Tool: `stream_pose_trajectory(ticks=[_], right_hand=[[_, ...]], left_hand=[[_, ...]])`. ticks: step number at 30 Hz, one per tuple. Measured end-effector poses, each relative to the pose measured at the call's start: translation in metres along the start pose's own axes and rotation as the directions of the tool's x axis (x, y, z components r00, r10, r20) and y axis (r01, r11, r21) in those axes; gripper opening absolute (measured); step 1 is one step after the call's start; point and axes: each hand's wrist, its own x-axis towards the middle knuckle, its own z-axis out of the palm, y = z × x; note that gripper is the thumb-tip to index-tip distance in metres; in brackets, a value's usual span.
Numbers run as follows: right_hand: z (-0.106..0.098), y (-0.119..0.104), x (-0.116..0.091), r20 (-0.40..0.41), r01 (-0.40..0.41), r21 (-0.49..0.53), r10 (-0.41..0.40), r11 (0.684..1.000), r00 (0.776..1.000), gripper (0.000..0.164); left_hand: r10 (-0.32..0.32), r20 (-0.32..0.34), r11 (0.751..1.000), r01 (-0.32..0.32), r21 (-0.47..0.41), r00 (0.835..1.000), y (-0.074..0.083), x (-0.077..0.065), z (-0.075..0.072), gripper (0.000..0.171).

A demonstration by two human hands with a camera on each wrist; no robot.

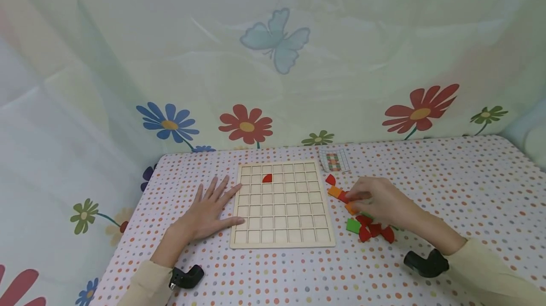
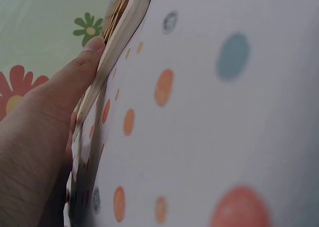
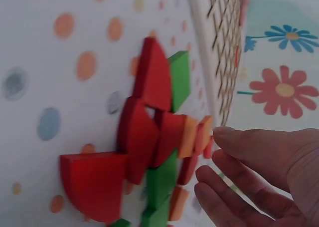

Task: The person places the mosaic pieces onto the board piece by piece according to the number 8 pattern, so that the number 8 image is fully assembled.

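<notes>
A pale wooden grid board (image 1: pixel 279 210) lies on the table, with a red quarter-circle piece (image 1: pixel 267 178) in one cell of its upper part. My left hand (image 1: pixel 208 216) lies flat with spread fingers at the board's left side. Its thumb (image 2: pixel 84 67) rests on the board's edge in the left wrist view. My right hand (image 1: pixel 375 197) is over the loose pieces right of the board, fingers bent and thumb apart from them. Its fingertips are close to an orange piece (image 1: pixel 350 208) and a red piece (image 1: pixel 343 196). Nothing shows between thumb and fingers in the right wrist view.
Several red quarter-circle pieces (image 3: pixel 94 184) and green square pieces (image 1: pixel 353 225) lie in a cluster below the right hand. A printed pattern card (image 1: pixel 334 160) lies beyond the board's top right corner. A flowered curtain (image 1: pixel 281 102) hangs behind the dotted table (image 1: pixel 273 277).
</notes>
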Motion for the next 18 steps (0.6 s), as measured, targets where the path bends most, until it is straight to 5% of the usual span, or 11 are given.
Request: stream_pose_trajectory(ticks=[18], right_hand=[[0.009,0.013,0.004,0.069,-0.048,0.001,0.048,0.999,0.996,0.019]], left_hand=[[-0.013,0.008,1.0,0.012,0.019,1.0,0.002,0.002,-0.002,0.091]])
